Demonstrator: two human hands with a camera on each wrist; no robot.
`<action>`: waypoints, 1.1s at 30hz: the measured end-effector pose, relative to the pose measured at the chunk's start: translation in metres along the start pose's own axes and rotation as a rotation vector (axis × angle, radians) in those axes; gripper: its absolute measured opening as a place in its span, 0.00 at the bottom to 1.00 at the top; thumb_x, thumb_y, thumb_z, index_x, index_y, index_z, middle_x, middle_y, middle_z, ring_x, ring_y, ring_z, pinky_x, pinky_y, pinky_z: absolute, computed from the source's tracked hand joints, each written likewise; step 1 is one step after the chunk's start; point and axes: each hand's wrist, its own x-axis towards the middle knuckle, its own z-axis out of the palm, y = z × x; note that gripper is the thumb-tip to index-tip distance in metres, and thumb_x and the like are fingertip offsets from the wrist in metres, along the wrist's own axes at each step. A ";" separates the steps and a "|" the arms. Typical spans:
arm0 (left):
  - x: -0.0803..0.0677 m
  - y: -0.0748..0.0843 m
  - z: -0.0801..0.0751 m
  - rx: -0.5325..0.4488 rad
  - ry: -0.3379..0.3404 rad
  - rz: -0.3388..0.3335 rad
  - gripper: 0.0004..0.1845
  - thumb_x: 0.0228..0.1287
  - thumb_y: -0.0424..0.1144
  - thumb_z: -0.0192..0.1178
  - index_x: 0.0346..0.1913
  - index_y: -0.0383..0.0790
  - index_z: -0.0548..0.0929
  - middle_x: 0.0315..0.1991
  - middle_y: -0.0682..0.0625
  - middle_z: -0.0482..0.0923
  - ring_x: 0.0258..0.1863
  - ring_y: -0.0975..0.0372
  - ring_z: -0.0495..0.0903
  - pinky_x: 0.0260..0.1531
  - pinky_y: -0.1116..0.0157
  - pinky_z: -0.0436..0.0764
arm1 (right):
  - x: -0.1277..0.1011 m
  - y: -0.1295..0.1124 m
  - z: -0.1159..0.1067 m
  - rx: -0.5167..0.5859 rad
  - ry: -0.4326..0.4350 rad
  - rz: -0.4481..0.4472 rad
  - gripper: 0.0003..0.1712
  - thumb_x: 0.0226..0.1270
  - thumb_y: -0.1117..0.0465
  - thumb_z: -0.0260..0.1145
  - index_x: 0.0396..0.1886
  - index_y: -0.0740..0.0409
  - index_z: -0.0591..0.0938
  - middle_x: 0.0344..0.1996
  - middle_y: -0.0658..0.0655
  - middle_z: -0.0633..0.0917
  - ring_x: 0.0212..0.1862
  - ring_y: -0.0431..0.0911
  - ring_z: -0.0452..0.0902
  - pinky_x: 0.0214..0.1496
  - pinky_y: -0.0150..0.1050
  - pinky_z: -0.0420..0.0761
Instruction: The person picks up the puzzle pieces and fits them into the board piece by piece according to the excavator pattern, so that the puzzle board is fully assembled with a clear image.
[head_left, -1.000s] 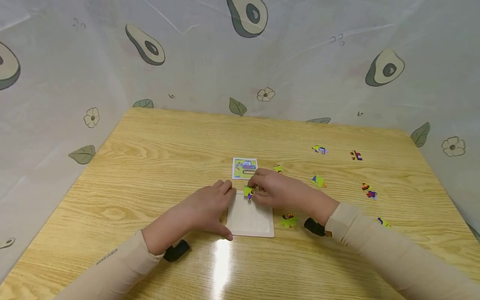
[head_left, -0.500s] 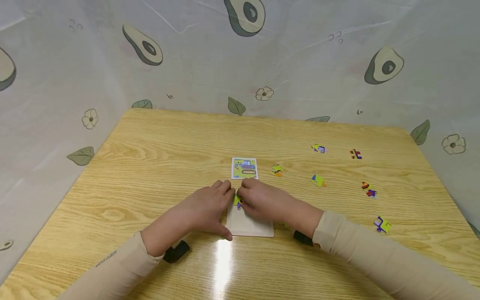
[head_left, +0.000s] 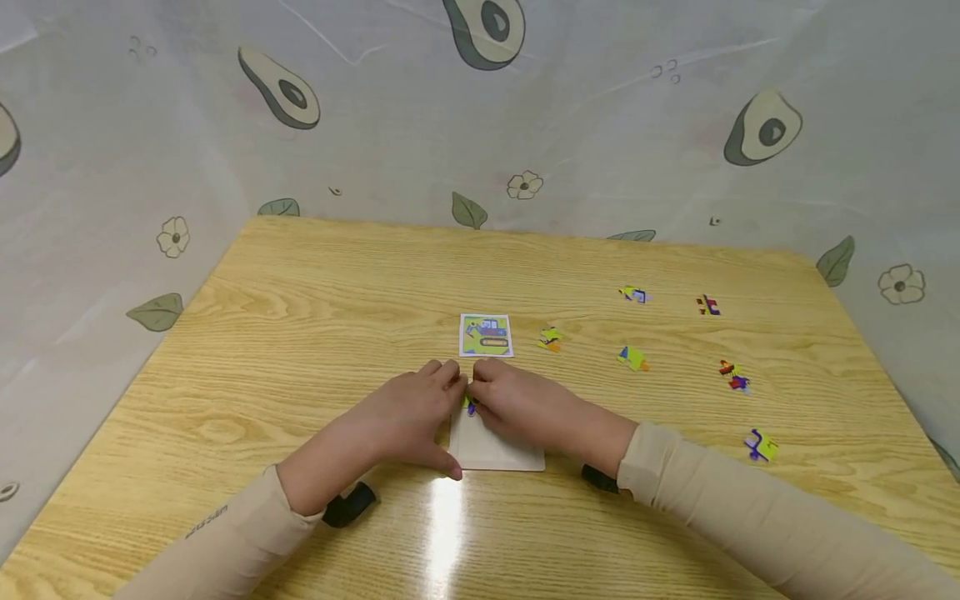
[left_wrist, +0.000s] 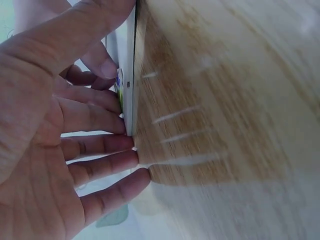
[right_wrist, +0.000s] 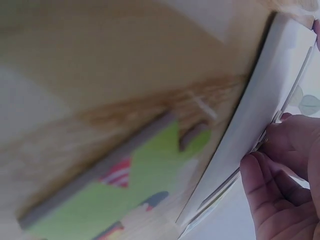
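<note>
On the wooden bench [head_left: 300, 333] we list, left to right. Our left hand [head_left: 408, 417] lies flat with straight fingers, released, pressing against the left edge of the white puzzle tray [head_left: 498, 450]. A green puzzle piece [head_left: 469, 405] sits at the tray's far left corner, pinched by the curled fingertips of our right hand [head_left: 525, 408], which rests over the tray. Just beyond the hands lies the reference card [head_left: 486, 335] showing a vehicle. Further right, well apart, loose pieces [head_left: 632, 358] are scattered across the bench.
</note>
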 end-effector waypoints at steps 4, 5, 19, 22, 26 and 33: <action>0.000 0.000 0.001 -0.008 0.000 -0.001 0.61 0.46 0.72 0.76 0.74 0.31 0.71 0.65 0.43 0.73 0.60 0.52 0.74 0.56 0.55 0.83 | -0.001 0.000 0.001 0.015 -0.002 0.007 0.05 0.74 0.66 0.65 0.43 0.59 0.87 0.37 0.53 0.79 0.36 0.41 0.73 0.39 0.31 0.78; 0.000 0.000 0.002 -0.009 0.000 -0.002 0.61 0.46 0.72 0.76 0.74 0.31 0.71 0.65 0.43 0.73 0.60 0.52 0.74 0.56 0.54 0.83 | -0.001 0.000 0.000 0.016 -0.005 0.008 0.06 0.74 0.66 0.65 0.44 0.59 0.87 0.38 0.54 0.79 0.36 0.41 0.73 0.38 0.31 0.78; -0.001 0.000 0.002 0.017 -0.011 -0.023 0.62 0.47 0.74 0.74 0.75 0.32 0.70 0.67 0.44 0.72 0.63 0.52 0.74 0.55 0.54 0.83 | -0.005 -0.002 -0.008 0.062 -0.105 0.025 0.13 0.79 0.59 0.64 0.55 0.60 0.85 0.45 0.55 0.78 0.42 0.43 0.73 0.43 0.33 0.80; -0.001 0.000 0.002 0.029 -0.010 -0.021 0.62 0.47 0.75 0.73 0.75 0.33 0.70 0.67 0.44 0.72 0.63 0.52 0.74 0.54 0.54 0.83 | -0.007 -0.001 -0.010 0.098 -0.132 0.033 0.17 0.79 0.59 0.63 0.61 0.62 0.84 0.48 0.55 0.78 0.45 0.43 0.75 0.47 0.35 0.81; -0.002 -0.001 0.003 0.034 -0.004 -0.019 0.62 0.47 0.75 0.73 0.75 0.32 0.70 0.66 0.44 0.72 0.61 0.53 0.74 0.54 0.55 0.83 | -0.007 0.005 -0.017 0.195 -0.188 0.059 0.20 0.80 0.58 0.61 0.64 0.62 0.82 0.53 0.56 0.79 0.48 0.43 0.77 0.52 0.38 0.82; -0.002 -0.001 0.002 0.018 -0.001 -0.014 0.63 0.46 0.76 0.73 0.76 0.33 0.70 0.66 0.45 0.72 0.60 0.54 0.73 0.55 0.56 0.82 | -0.022 0.043 -0.035 0.271 -0.169 0.185 0.20 0.80 0.59 0.63 0.64 0.61 0.83 0.55 0.56 0.83 0.52 0.45 0.82 0.57 0.45 0.84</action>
